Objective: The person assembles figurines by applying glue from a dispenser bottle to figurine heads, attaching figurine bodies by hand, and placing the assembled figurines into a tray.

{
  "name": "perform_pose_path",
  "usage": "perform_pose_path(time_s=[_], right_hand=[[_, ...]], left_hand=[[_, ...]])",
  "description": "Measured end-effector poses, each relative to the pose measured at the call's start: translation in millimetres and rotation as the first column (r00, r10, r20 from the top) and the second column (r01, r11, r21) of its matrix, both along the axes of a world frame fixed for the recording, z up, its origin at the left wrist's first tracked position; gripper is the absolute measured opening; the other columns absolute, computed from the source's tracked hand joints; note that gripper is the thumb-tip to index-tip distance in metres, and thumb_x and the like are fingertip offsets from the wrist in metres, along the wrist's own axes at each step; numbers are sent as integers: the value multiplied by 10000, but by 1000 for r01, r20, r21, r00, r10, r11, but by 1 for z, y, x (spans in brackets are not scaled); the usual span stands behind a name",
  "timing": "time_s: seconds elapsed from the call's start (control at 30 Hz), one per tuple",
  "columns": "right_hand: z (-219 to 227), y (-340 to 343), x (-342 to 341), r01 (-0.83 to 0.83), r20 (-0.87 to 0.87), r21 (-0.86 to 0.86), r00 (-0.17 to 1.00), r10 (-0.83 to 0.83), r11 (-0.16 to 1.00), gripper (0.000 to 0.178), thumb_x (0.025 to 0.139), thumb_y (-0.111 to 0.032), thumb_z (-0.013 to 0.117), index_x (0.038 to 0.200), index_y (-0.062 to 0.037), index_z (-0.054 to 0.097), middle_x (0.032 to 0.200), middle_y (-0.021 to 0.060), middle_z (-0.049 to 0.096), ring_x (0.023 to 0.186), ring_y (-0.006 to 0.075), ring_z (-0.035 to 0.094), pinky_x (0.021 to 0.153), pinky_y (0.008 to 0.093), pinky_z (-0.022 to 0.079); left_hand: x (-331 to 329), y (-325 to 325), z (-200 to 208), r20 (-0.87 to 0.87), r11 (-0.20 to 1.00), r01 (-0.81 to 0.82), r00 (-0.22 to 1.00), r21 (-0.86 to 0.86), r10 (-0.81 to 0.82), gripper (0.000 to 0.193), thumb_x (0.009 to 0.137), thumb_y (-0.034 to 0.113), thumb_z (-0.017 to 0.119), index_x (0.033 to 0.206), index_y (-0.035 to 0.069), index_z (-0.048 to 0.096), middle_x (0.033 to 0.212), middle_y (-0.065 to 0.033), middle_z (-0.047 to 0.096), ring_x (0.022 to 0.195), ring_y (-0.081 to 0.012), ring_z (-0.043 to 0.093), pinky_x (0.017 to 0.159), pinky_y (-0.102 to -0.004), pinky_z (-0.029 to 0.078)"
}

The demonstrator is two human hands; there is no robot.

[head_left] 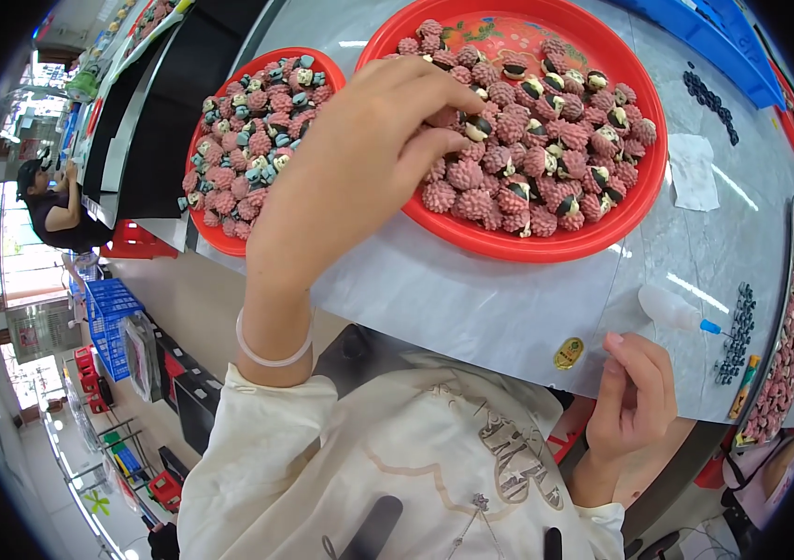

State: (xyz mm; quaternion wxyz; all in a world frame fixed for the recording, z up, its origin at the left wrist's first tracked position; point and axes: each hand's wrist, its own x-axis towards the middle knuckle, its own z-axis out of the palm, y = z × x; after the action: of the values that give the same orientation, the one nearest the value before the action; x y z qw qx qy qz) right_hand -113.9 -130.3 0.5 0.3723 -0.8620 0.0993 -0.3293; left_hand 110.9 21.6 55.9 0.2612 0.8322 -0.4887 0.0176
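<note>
My left hand [373,140] reaches over the big round red tray [527,250]. Its thumb and index finger close around a small pink, black and cream piece [478,128] at the tray's left side. Knobbly pink pieces [512,124] fill the tray, several with black discs and cream-coloured bits between their halves. My right hand [635,401] is by the table's near edge, fingers loosely bent and apart, with nothing visible in them. An oval gold sticker [569,353] lies on the table near it.
Left of the big tray, a smaller red tray [213,238] holds pink pieces with blue-grey parts. To the right are a white bottle with a blue tip [669,306], dark small parts [737,327], a white tissue [693,173], a blue bin [714,42] and another filled tray [789,331].
</note>
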Motion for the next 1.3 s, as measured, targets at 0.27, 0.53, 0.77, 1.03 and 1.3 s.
perform_pose_path(time_s=[0.27,0.53,0.77,1.03,1.3], right_hand=[[-2,-19,-26,50,111,128,992,-64,991,164,776,42,500,931,42,556,863,130,564,690,156,498,566,224,388],[16,-27,0,152,-163,508,983,-78,848,342,764,-30,591,1085,37,494,1058,149,550,963,201,504,855,286,378],[10,-38,-14,25,-52,635,999,10,772,416,812,-227,584,1087,64,473,961,150,559,797,184,562,719,277,447],[32,-62,-29,-117,49,575,993,108,810,534,749,-363,645,1083,16,474,944,172,521,693,158,544,518,190,424],[42,-66,-29,-361,158,570,930,333,738,478,797,-338,590,1083,19,450,1017,163,433,960,200,421,803,257,345]], left_hand=[[-22,0,-7,-360,880,-56,924,-471,-133,167,744,-26,571,908,-56,585,974,-153,581,836,-197,569,745,-292,459],[-88,-18,-34,-727,787,-18,395,-617,-561,195,693,0,667,869,-48,595,938,-184,567,822,-226,577,705,-301,478],[-113,-30,-50,-750,746,-355,-161,-563,-642,225,721,81,677,892,-34,586,904,-164,580,793,-205,584,669,-275,484],[-112,-35,-58,-764,736,-319,-52,-598,-643,359,747,219,668,982,-14,530,915,-168,577,796,-207,592,663,-277,497],[-114,-39,-56,-807,760,-322,22,-565,-590,359,758,247,648,971,-15,526,929,-194,567,780,-207,592,638,-275,522]])
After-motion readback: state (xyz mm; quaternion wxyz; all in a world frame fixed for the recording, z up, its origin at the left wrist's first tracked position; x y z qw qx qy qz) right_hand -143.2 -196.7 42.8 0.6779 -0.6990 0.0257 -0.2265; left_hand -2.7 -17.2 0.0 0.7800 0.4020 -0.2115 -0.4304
